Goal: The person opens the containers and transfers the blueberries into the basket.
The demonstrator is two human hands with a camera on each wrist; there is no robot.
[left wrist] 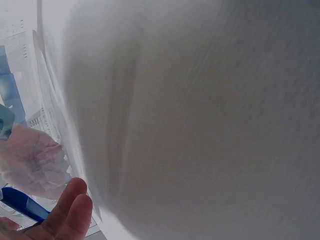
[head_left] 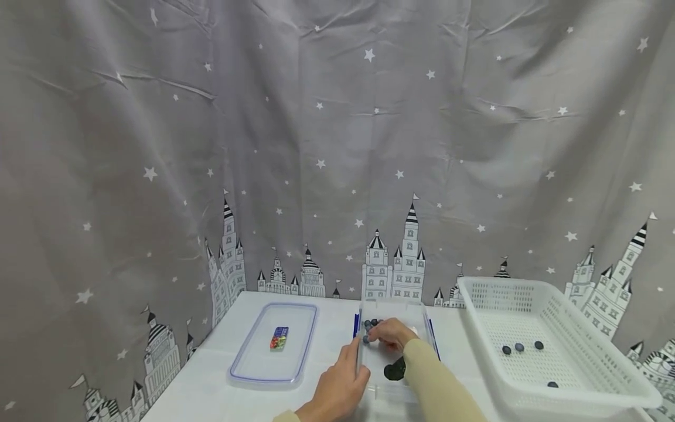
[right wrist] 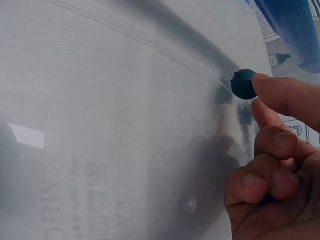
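A clear plastic container with blue side latches stands on the white table. My right hand reaches into it, thumb and index finger pinching a blueberry close to the wall; its other fingers are curled. More blueberries sit just beyond those fingertips. Nearer the front of the container lies a dark, rounded thing, partly covered by the right sleeve. My left hand holds the container's left edge, thumb at the rim and fingers along the outside. In the left wrist view two fingertips show beside a blue latch.
A clear lid with a small colourful label lies flat to the left. On the right stands a white perforated basket with several blueberries on its floor. A grey curtain with castles and stars hangs behind the table.
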